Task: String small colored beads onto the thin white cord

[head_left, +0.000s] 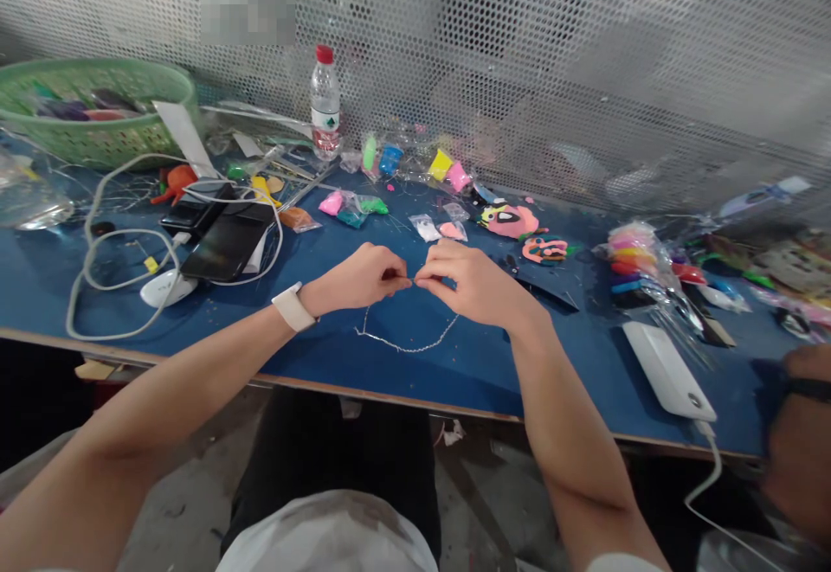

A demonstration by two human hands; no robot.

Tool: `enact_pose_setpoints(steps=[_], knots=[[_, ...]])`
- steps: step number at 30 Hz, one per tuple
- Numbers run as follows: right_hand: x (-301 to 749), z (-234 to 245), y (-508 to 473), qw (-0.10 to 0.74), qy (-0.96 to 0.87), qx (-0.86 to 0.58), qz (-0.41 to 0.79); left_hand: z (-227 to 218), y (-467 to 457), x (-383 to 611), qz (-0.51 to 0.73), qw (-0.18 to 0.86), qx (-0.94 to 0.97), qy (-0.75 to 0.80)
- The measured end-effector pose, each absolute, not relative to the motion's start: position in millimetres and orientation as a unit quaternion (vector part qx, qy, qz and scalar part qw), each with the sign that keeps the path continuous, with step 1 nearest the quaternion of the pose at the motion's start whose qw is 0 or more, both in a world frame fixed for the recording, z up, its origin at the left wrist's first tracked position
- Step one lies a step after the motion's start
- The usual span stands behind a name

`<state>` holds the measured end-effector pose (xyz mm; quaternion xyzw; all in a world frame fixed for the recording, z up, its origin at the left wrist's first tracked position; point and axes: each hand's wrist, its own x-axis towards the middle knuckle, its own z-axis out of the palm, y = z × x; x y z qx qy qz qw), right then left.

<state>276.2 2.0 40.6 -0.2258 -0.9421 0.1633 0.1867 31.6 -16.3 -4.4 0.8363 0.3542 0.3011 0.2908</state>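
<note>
A thin silvery chain [415, 350] hangs in a loop below my two hands, over the blue table. One side of it rises toward my left hand [371, 276], whose thumb and fingertips are pinched together. My right hand [466, 282] pinches in the same way, its fingertips nearly meeting those of the left. The small piece between the fingertips is too tiny to make out. Just beyond the hands lie small bags of white and peach clay [436, 228].
A phone [227, 241] and white cable lie at left, before a green basket [97, 135]. A bottle [325, 105] stands at the back. Clay figures [510, 221] and bagged clay [633, 260] lie rightward. A white power bank [668, 370] sits near another person's arm [802, 442].
</note>
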Motion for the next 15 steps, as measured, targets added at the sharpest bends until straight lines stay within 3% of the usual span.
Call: enact_pose_setpoints(steps=[5, 11, 15], knots=[[275, 37, 5, 0.216, -0.940, -0.229, 0.133, -2, -10, 27, 0.342, 0.295, 0.804, 0.388], [280, 33, 15, 0.267, -0.935, -0.216, 0.091, 6, -10, 22, 0.385, 0.427, 0.740, 0.350], [281, 31, 17, 0.309, -0.926, -0.216, 0.025, 9, -12, 24, 0.448, 0.447, 0.694, 0.343]])
